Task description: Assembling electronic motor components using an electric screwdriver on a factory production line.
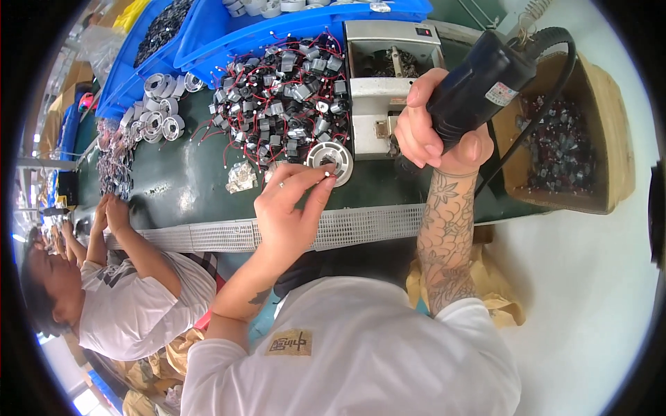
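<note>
My right hand (pixel 444 128) is wrapped round a black electric screwdriver (pixel 482 83), tilted with its lower end toward the screw feeder (pixel 374 90); its bit is hidden. My left hand (pixel 291 208) reaches over a round white plastic housing (pixel 345 156) on the table. Its thumb and forefinger are pinched together at the housing's near rim, with a tiny white tip showing between them that is too small to name. Inside the housing sits a dark part, partly covered by my fingers. Just behind lies a heap of small motors (pixel 284 93) with red wires.
A cardboard box (pixel 617 139) with dark parts stands at right, the screwdriver's cable hanging before it. Blue bins (pixel 229 31) line the back. White rings (pixel 163 114) and wire bundles (pixel 114 159) lie at left, near a co-worker's hands (pixel 111 213). A perforated strip (pixel 368 225) edges the table (pixel 187 187).
</note>
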`<state>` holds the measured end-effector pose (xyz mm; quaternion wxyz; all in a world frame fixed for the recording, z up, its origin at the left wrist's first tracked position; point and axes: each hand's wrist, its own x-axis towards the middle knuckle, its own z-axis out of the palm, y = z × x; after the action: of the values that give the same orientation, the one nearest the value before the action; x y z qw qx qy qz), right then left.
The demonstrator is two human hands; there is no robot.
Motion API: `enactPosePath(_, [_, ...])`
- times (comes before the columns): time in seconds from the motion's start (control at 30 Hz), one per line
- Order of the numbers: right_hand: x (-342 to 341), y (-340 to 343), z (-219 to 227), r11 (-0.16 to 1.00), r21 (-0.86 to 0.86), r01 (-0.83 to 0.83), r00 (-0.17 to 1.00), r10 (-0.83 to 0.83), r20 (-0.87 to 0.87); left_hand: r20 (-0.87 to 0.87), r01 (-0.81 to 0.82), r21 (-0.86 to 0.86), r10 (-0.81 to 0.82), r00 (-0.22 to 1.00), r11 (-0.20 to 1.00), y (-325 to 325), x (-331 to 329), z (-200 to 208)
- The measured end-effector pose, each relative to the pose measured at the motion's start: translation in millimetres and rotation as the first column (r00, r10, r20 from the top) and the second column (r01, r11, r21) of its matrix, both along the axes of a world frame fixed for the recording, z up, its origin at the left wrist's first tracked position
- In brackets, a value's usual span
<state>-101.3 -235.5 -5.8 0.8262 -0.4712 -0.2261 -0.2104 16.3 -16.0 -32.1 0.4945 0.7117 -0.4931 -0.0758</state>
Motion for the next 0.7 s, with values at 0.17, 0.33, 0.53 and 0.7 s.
enactPosePath(0.17, [-7,4,7,0.993,-0.046,0.108,0.994,-0.109,-0.019,0.085,-0.065,-0.024,0.067,0.994,0.998,0,-6,-2])
enactPosePath(0.33, [-21,22,25,0.858,-0.170,0.484,0.858,-0.504,-0.099,0.065,-0.080,-0.054,0.084,0.994,0.995,-1,-8,-5])
enactPosePath(0.53, [-16,33,33,0.569,-0.060,0.820,0.571,-0.820,0.027,0.195,-0.113,-0.046,0.120,0.974,0.993,-8,-5,-5])
enactPosePath(0.7, [-13,30,23,0.537,-0.077,0.840,0.541,-0.840,0.044,0.364,-0.055,0.039,0.037,0.931,0.998,-2,-7,-6])
